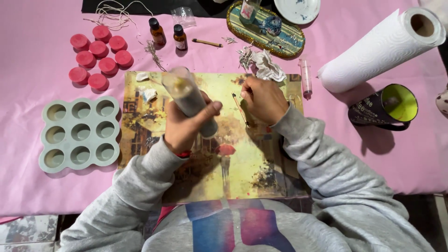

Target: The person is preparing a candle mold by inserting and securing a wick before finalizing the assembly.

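Glass-like and smooth, the clear cylindrical tube with dark filling (189, 100) is likely slippery and breakable; grip mid-body. The left hand (183, 123) is wrapping it fully, thumb across the front, tube projecting above the fingers. The right hand (263, 99) is pinching a thin brown stick (240, 109), its length trailing below the fingertips.

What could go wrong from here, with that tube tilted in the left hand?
1. The tube is held tilted in the left hand over the painted mat; its contents might spill there.
2. The right hand sits by the thin stick; it might knock it.
3. The mug lies tipped near the paper towel roll; it could roll.
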